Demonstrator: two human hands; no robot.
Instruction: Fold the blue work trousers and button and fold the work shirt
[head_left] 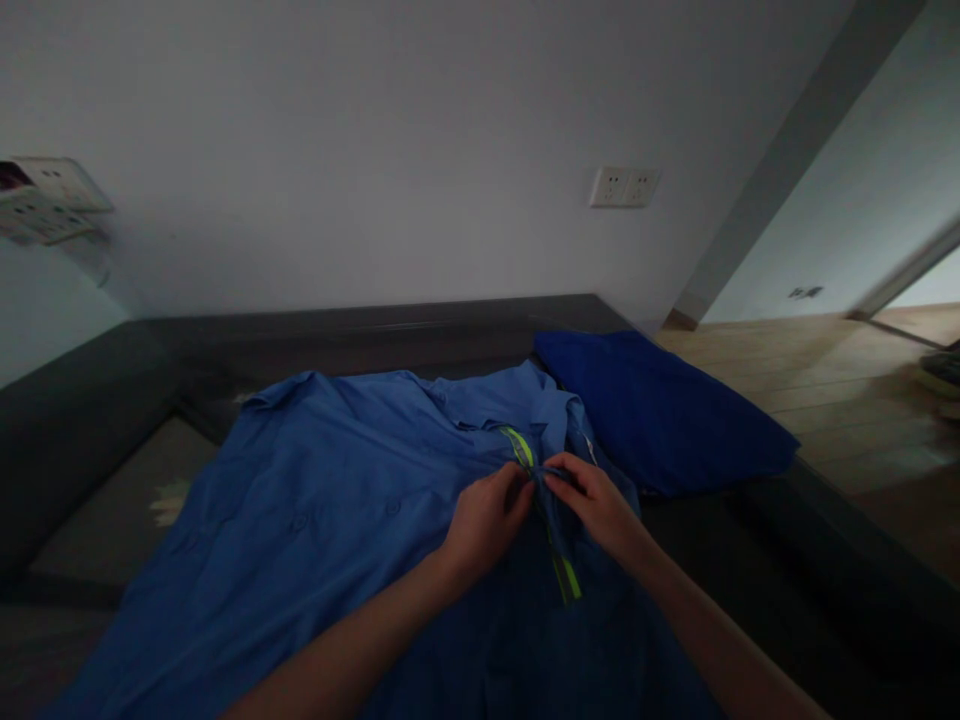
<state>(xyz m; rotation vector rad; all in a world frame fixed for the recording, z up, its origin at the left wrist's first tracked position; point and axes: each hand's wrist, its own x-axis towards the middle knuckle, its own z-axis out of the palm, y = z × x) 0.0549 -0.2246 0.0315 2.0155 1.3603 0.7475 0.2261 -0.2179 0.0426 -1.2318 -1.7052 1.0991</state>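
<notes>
A person's two hands meet a little right of centre in the lower half of the frame, fingertips close together. The left hand [489, 515] and the right hand [596, 500] each pinch the cloth of a blue garment [337, 470], thumbs against fingers, at a gathered edge. The exact fold between the fingertips is too dim to make out. The garment spreads across the lower left and middle of the frame, over a dark sofa [720, 570], its surface loosely wrinkled, with small round buttons [298, 522] on the left part. A yellow-green strip [566, 578] shows above and below the pinched spot, partly hidden by the hands.

Just beside the garment, to the right of the hands, lies a deeper blue cloth bundle [660, 410], flat and smooth. At the left of the frame a dark cushion [105, 490] bears a pale motif. Behind the sofa rises a plain wall [375, 150] with a double socket [624, 187] at upper right; pale flooring [765, 390] shows at the right.
</notes>
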